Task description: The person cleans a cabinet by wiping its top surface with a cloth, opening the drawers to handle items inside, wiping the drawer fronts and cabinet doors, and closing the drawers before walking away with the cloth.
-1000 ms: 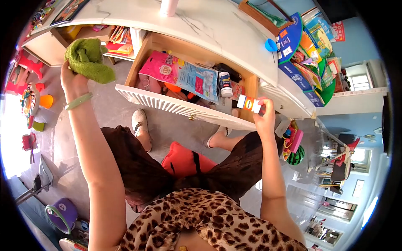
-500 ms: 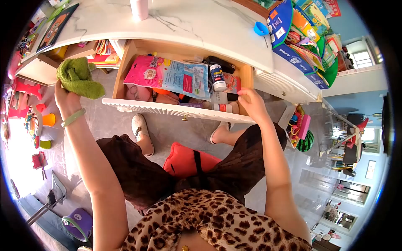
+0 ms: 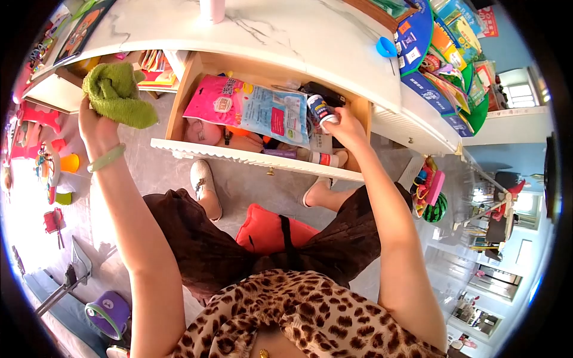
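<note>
A crumpled green cloth (image 3: 118, 98) is gripped in my left hand (image 3: 99, 132), held up to the left of the open drawer (image 3: 230, 150). Inside the drawer, my right hand (image 3: 347, 129) has its fingers closed at the white lower end of a dark blue and white bottle (image 3: 319, 106). That bottle leans beside a large pink and blue plastic packet (image 3: 248, 108). Under and in front of the packet lie a pink round item (image 3: 203, 132) and a white tube with a red band (image 3: 324, 159). Part of the drawer's contents is hidden by the packet.
Above the drawer runs a marbled white countertop (image 3: 286, 30), with a pink-white cup (image 3: 212, 11) and a blue cup (image 3: 386, 47). A blue book rack (image 3: 439, 98) stands at the right. A red cushion (image 3: 268, 228) lies between my legs; toys (image 3: 430, 185) sit on the floor.
My right hand has moved from the drawer's right front edge inward onto the bottle, which now tilts more. My left hand still holds the green cloth. The view has shifted slightly.
</note>
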Action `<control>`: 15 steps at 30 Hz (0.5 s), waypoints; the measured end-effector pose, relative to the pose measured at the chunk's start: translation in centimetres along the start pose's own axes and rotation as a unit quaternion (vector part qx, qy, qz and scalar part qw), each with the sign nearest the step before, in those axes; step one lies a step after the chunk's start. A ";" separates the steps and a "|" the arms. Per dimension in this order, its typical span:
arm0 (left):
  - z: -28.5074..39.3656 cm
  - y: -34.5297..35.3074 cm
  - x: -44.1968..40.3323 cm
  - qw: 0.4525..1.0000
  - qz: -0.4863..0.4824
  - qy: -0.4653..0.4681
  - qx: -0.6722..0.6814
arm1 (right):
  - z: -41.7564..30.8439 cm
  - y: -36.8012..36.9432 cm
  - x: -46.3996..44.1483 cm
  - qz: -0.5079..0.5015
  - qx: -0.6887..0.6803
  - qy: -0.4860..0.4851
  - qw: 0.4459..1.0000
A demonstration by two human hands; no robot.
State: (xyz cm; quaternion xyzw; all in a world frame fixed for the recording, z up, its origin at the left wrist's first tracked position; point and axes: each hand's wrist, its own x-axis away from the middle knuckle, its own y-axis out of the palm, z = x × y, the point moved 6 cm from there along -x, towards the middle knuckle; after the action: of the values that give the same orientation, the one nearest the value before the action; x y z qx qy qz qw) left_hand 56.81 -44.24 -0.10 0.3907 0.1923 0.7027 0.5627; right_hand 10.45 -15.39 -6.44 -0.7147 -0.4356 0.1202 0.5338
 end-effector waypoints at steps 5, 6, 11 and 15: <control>-0.3 0.4 1.0 1.000 -0.001 -0.001 -0.025 | 2.9 -2.5 2.8 0.032 -0.286 -0.047 0.956; -0.4 0.6 1.6 0.998 -0.011 0.019 -0.058 | 2.6 -3.3 4.0 0.025 -0.326 -0.043 0.944; -1.2 -0.1 1.3 0.995 -0.061 0.014 -0.080 | 2.2 -6.0 7.8 0.012 -0.508 -0.057 0.859; -1.7 -0.8 1.2 0.999 -0.021 -0.025 -0.041 | 1.5 -7.4 9.6 0.025 -0.550 -0.081 0.831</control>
State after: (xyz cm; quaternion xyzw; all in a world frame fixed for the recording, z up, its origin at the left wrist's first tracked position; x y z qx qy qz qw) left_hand 55.93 -42.60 -1.38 0.3806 0.1573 0.6878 0.5978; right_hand 11.53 -6.88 2.15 -0.8887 -0.4532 -0.0687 0.0122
